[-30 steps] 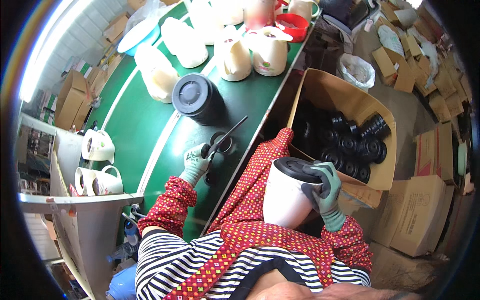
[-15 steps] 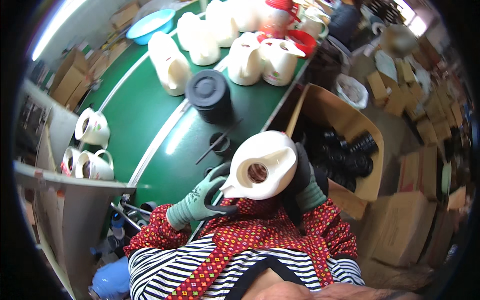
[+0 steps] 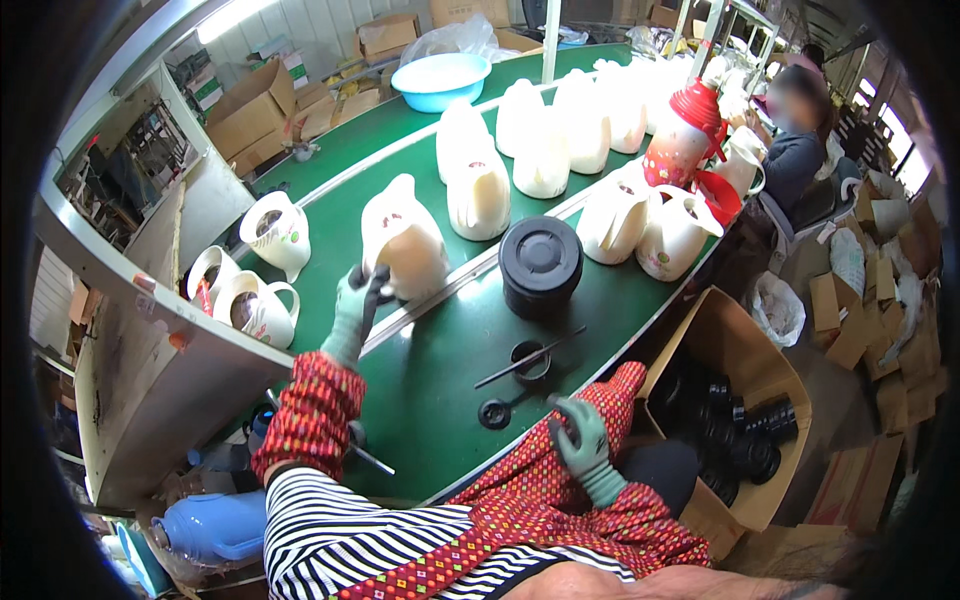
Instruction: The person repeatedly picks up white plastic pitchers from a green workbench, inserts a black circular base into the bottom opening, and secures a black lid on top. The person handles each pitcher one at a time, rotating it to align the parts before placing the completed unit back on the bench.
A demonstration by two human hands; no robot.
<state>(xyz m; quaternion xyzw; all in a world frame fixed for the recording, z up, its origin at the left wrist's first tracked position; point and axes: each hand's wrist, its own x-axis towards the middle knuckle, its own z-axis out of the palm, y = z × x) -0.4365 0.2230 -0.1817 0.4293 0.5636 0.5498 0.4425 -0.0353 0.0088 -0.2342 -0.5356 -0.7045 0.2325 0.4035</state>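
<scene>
On the green work surface [image 3: 420, 410], a white jug [image 3: 405, 245] with a round opening stands slightly blurred left of the metal strip. At its lower near side is my left hand [image 3: 352, 312] in a green glove with dark fingertips. Thumb and fingers are apart; I cannot tell whether they touch the jug. My right hand [image 3: 588, 448], gloved alike, hovers empty over my red patterned apron, fingers loosely curled and apart. Ahead of it stand a black lidded cylinder [image 3: 540, 270], a black ring [image 3: 531, 362] with a thin dark rod [image 3: 500, 375] across it, and a small black cap [image 3: 494, 414].
Several white jugs [image 3: 540, 150] and a red-topped flask [image 3: 688, 130] stand farther back; more jugs [image 3: 262, 310] sit left. A blue basin [image 3: 440, 82] is behind. A carton of black parts [image 3: 760, 365] stands right. Someone else [image 3: 795, 125] sits far right.
The white jug has gone from my right hand near my chest to the surface on the left. My left hand has reached forward; my right is now empty. My view has shifted.
</scene>
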